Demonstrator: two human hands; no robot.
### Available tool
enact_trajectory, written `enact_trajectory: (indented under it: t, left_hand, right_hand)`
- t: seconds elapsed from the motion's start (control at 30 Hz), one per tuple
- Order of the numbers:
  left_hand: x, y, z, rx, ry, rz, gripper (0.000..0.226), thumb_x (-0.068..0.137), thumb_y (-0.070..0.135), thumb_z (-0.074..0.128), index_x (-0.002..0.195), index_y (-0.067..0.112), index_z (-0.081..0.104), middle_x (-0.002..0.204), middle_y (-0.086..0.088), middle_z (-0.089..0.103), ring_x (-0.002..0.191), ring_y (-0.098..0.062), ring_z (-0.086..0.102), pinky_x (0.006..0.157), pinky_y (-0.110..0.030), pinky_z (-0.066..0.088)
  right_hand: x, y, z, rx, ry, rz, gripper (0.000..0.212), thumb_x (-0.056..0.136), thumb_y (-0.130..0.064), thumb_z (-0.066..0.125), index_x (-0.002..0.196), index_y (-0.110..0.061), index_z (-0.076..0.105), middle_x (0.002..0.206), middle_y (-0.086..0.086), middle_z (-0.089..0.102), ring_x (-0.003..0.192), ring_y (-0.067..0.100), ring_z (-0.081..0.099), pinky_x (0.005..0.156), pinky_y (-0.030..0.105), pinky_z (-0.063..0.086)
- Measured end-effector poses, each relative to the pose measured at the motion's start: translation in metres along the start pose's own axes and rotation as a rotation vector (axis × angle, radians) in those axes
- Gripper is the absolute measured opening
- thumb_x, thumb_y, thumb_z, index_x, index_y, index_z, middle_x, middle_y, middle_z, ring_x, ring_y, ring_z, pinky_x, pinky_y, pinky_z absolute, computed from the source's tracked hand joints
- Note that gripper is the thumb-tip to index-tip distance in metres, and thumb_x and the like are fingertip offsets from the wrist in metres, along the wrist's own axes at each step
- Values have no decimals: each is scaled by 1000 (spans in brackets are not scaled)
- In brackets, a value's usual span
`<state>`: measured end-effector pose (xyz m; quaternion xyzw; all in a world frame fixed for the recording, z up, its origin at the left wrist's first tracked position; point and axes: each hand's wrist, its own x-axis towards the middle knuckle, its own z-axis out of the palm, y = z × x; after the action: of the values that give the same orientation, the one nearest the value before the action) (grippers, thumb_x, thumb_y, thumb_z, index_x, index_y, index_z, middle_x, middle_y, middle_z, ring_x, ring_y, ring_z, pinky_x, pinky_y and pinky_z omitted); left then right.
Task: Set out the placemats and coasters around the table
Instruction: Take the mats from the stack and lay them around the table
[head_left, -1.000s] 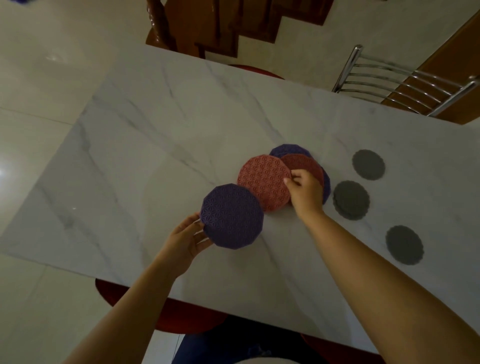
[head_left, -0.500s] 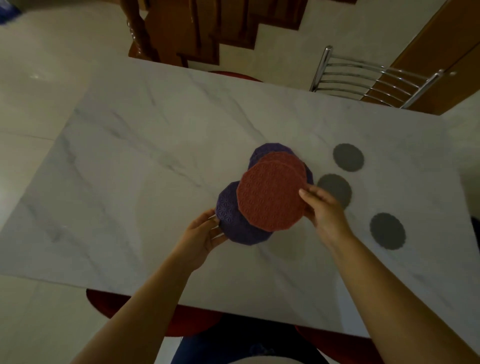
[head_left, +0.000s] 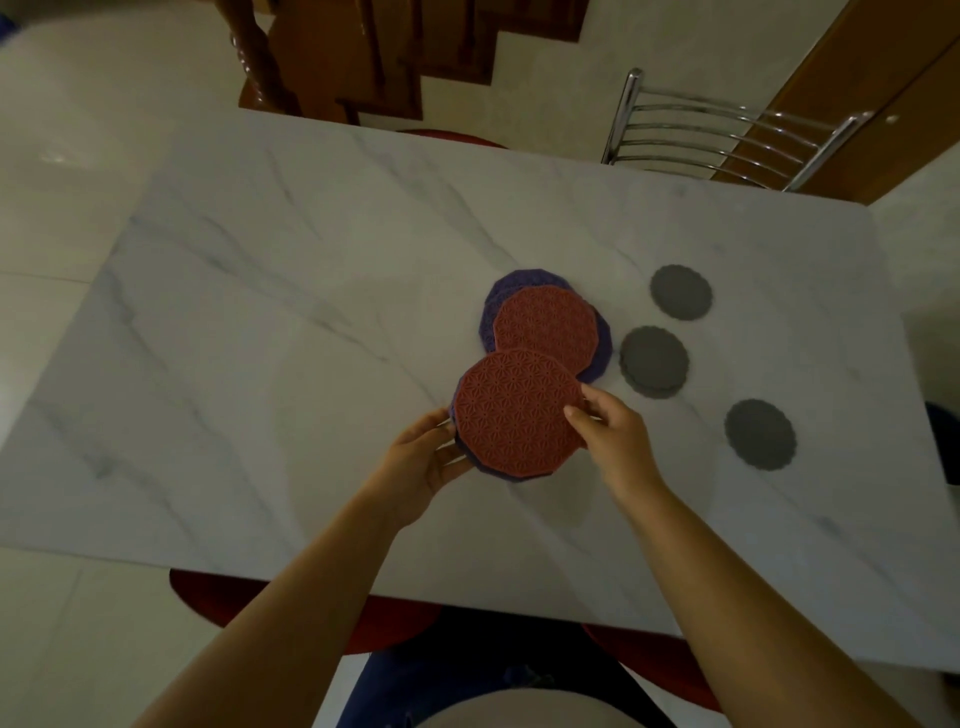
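Both hands pinch one small stack: my left hand (head_left: 423, 457) grips the left rim of a purple placemat (head_left: 470, 462), fingers under and thumb at its edge, while my right hand (head_left: 605, 431) pinches the right rim of the red placemat (head_left: 517, 413) that now lies on top of it. A second ago the purple mat was alone in my left hand and the red one lay on the table beside the pile; half a second ago it was lifted and carried across; now the two are gathered, red almost wholly covering purple, held low over the marble table (head_left: 260, 338) near its front edge. I judge this as collecting mats for distribution, so placing around the table has hardly begun.

Behind the held pair, a second red placemat (head_left: 545, 327) rests on another purple one (head_left: 511, 283), both flat near the table's centre. Three grey coasters lie to their right: far coaster (head_left: 680, 292), middle coaster (head_left: 653, 362), which looks like a stack of more than one, and near coaster (head_left: 760, 434), each apart from the others.

A metal-backed chair (head_left: 727, 140) stands at the far side, and red seats (head_left: 223, 592) tuck beneath the near edge. The remaining table surface is bare, and nothing blocks the places where mats would go.
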<state>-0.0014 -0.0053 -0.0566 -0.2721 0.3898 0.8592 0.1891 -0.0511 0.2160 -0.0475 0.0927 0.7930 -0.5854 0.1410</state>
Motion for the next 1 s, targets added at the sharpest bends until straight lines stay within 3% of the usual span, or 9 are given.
enact_trajectory:
  t: [0.13, 0.23, 0.33, 0.47, 0.6, 0.7, 0.83, 0.93, 1.0]
  left_hand:
    - [0, 1, -5, -7, -22, -12, 27, 94, 1, 43, 110, 9, 62, 86, -3, 74, 72, -16, 71, 68, -30, 60]
    - [2, 4, -7, 1, -33, -31, 30, 94, 3, 41, 111, 10, 65, 90, -4, 72, 76, -16, 69, 73, -31, 60]
    - [3, 7, -6, 27, -20, -41, 29, 91, 9, 46, 101, 15, 72, 90, -1, 72, 77, -16, 68, 72, -31, 60]
    - [4, 9, -8, 97, 17, 13, 26, 92, -1, 47, 108, 11, 64, 85, -1, 74, 72, -15, 71, 69, -31, 61]
    - [5, 14, -12, 155, 43, 72, 27, 93, -1, 44, 109, 12, 61, 82, 1, 74, 71, -12, 71, 65, -28, 60]
    - [7, 16, -19, 155, 52, 83, 28, 93, -1, 44, 106, 14, 62, 83, 0, 73, 71, -12, 70, 67, -29, 60]
    - [7, 16, -29, 151, 83, 82, 28, 93, -2, 43, 102, 14, 64, 82, -1, 73, 70, -13, 70, 63, -29, 59]
    - [7, 16, -31, 137, 94, 83, 28, 93, -2, 43, 103, 13, 64, 83, -1, 74, 71, -13, 71, 64, -30, 59]
    - [8, 17, -31, 131, 104, 91, 28, 93, -2, 42, 104, 13, 63, 82, -1, 74, 71, -13, 70, 65, -30, 60]
  right_hand:
    - [-1, 0, -2, -32, -44, -22, 37, 87, -15, 63, 113, -42, 62, 92, -22, 70, 85, 1, 68, 77, 19, 55]
    - [0, 6, -1, 4, -65, 0, 37, 86, -14, 65, 118, -32, 64, 88, -27, 70, 83, 1, 69, 73, 14, 54]
    - [2, 8, 2, 30, -58, 22, 37, 86, -15, 65, 121, -26, 63, 92, -23, 70, 85, 3, 69, 74, 16, 55]
    - [12, 4, 2, 13, -60, 70, 35, 88, -23, 63, 123, -23, 61, 100, -12, 67, 88, 7, 68, 80, 24, 56]
    - [42, -5, -4, 9, -18, 186, 23, 92, -33, 54, 106, -18, 65, 100, 5, 68, 77, 17, 68, 63, 27, 56]
    - [77, -7, -10, -179, 124, 180, 31, 91, -29, 57, 118, -13, 58, 115, 9, 62, 99, 23, 61, 79, 31, 49]
    - [115, -13, -10, -305, 155, 265, 68, 82, -35, 69, 136, -6, 40, 137, 15, 48, 121, 30, 51, 89, 32, 41]
    - [129, -17, -4, -309, 166, 365, 80, 73, -34, 78, 134, 1, 41, 137, 19, 50, 121, 33, 52, 92, 35, 44]
    - [131, -18, 0, -321, 179, 394, 77, 71, -30, 80, 130, 4, 46, 132, 20, 54, 117, 33, 56, 85, 33, 46]
